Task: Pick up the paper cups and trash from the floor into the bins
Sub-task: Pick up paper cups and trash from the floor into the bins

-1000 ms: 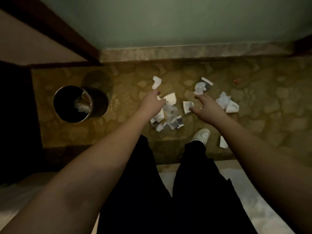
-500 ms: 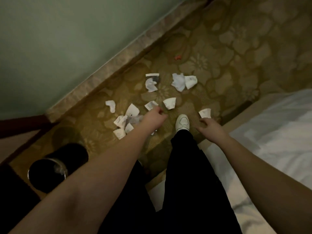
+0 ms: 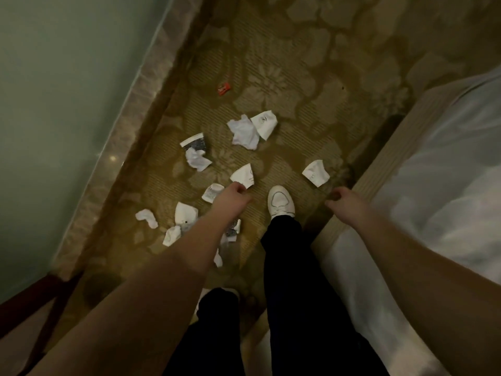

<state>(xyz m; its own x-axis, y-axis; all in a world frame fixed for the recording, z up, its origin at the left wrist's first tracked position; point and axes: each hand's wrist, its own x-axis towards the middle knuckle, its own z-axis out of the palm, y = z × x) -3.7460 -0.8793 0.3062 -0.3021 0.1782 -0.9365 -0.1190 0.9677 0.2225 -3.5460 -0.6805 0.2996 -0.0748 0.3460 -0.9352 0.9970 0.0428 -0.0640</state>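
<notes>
Head view: the left hand [image 3: 230,200] reaches down with fingers [image 3: 240,189] loosely curled, holding nothing, a flattened paper cup [image 3: 244,176] just past them. The right hand [image 3: 345,203] hangs, fingers loosely curled and empty; another crushed cup [image 3: 315,172] lies just beyond. Crumpled tissue [image 3: 244,132] lies farther off on the patterned carpet [image 3: 298,77].

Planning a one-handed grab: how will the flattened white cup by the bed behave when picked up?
The flattened cup is probably very light, since it looks like thin paper. Already crushed flat, it should not roll, though it may flex under the fingers. Lying flat on the carpet, its edge may be hard to get under.
</notes>
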